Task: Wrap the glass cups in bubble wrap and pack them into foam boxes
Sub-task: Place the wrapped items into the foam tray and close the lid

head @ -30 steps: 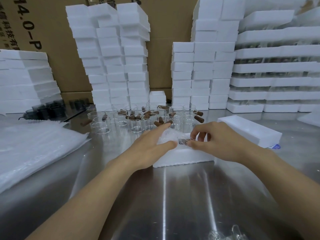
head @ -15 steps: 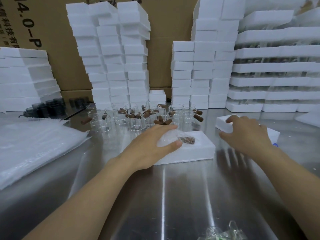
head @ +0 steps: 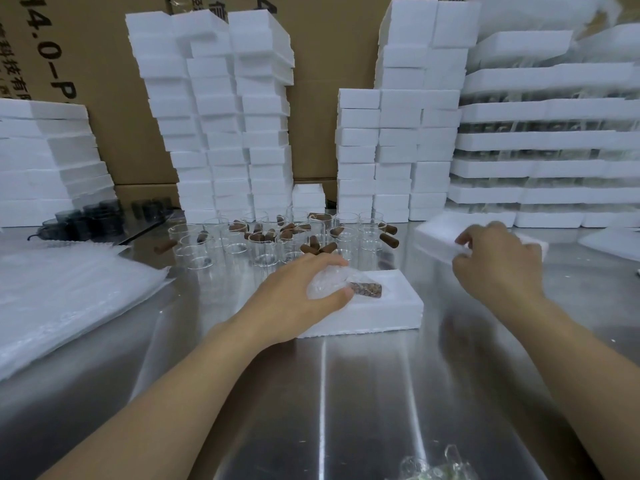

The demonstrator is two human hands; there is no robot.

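Observation:
A bubble-wrapped glass cup [head: 334, 285] with a brown cork handle lies in an open white foam box [head: 388, 306] at the middle of the steel table. My left hand [head: 298, 299] rests over the wrapped cup, thumb and fingers curled round it. My right hand [head: 498, 268] grips the near edge of a flat white foam lid [head: 440, 233] lying to the right. Several bare glass cups [head: 263, 244] with cork handles stand behind the box.
A stack of bubble wrap sheets [head: 65, 289] lies at the left. Tall piles of foam boxes [head: 221, 116] and foam trays [head: 540, 140] line the back against cardboard cartons. Dark glass cups [head: 86, 218] sit at the far left. Crumpled clear plastic [head: 433, 469] lies at the near edge.
My right hand has left the wrapped cup, moved right and taken hold of the foam lid. My left hand stays on the wrapped cup in the box.

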